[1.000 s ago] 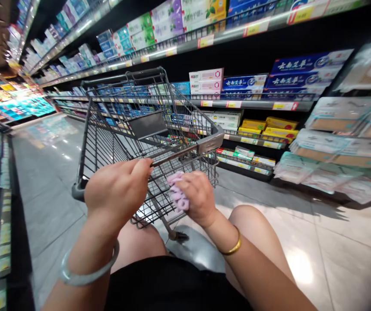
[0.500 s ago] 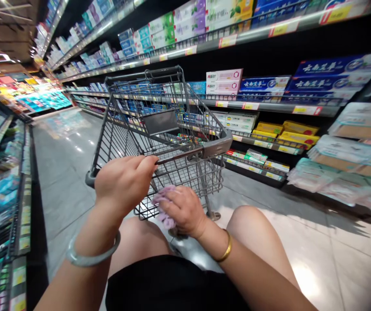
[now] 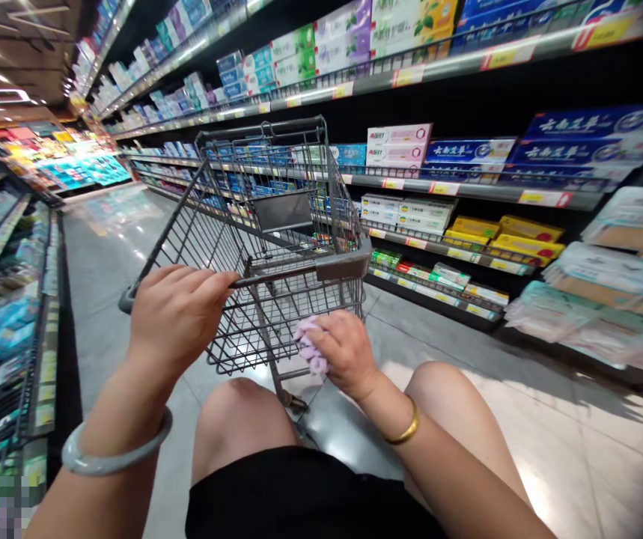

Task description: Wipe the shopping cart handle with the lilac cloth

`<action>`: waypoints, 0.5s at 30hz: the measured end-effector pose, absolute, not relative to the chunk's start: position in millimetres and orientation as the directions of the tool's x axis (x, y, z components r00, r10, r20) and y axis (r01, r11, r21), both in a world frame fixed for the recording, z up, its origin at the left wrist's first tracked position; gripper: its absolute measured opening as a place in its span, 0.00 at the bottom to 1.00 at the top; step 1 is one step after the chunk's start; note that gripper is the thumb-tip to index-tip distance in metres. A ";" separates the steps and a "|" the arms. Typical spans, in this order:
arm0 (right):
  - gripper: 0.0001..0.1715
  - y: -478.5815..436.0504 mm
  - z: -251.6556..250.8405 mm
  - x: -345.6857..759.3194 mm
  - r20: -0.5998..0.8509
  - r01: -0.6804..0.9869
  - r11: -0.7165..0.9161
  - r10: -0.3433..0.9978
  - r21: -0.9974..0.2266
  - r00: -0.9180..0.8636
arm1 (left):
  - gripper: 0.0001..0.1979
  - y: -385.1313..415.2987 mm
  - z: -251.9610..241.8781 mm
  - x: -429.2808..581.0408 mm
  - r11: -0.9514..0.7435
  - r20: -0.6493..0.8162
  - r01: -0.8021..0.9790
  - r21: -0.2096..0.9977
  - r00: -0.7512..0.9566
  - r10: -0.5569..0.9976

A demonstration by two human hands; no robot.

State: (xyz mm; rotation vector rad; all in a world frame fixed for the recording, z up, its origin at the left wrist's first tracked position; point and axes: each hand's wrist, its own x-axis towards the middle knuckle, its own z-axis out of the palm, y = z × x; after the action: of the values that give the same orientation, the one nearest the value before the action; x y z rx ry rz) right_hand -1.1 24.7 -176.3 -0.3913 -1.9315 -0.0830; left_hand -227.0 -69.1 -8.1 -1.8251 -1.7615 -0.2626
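Note:
A grey wire shopping cart stands in a shop aisle right in front of me, its basket empty as far as I can see. My left hand is wrapped round the left part of the cart's handle bar. My right hand is below the handle, closed round a small pink-lilac cloth pressed against the cart's rear mesh. A pale bangle is on my left wrist, a gold one on my right. My bare knees show below the hands.
Shelves of boxed goods with yellow price tags run along the right side. Lower shelving lines the left. A glossy tiled floor leads ahead to a brightly lit display at the far end.
The cart has swung so its handle's left end sits lower and further left. My left hand moved left with the handle. My right hand with the cloth shifted right and slightly up.

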 end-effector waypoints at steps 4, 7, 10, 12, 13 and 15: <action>0.09 33.3 -178.1 1.9 0.916 0.308 0.942 0.235 -0.132 -0.326 | 0.18 -70.5 -15.8 -220.5 0.040 0.628 0.971 -0.234 0.119 0.769; 0.10 29.6 -182.2 -2.8 0.885 0.297 0.952 0.197 -0.071 -0.422 | 0.19 -60.2 -22.8 -190.0 -0.009 0.712 0.974 -0.228 0.173 0.680; 0.13 30.7 -173.8 2.8 0.892 0.293 0.953 0.200 -0.080 -0.406 | 0.21 -41.1 -26.7 -145.3 -0.129 0.712 0.976 -0.175 0.216 0.668; 0.13 36.3 -164.9 11.9 0.918 0.305 0.944 0.228 -0.127 -0.324 | 0.23 -26.3 -27.1 -117.5 -0.133 0.729 0.984 -0.119 0.178 0.661; 0.12 39.6 -162.1 16.0 0.929 0.315 0.938 0.238 -0.144 -0.284 | 0.23 -19.0 -26.7 -106.0 -0.119 0.722 0.989 -0.086 0.145 0.677; 0.10 44.1 -163.2 19.5 0.941 0.337 0.930 0.237 -0.147 -0.243 | 0.25 -5.8 -25.6 -89.2 -0.078 0.711 0.996 -0.042 0.085 0.698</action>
State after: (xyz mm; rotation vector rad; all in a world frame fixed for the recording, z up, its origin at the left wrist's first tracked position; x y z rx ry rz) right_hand 19.5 44.1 -163.2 -0.4246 -1.8343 -0.0994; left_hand -89.2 -5.8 -25.6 -1.8349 -1.6668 -0.7257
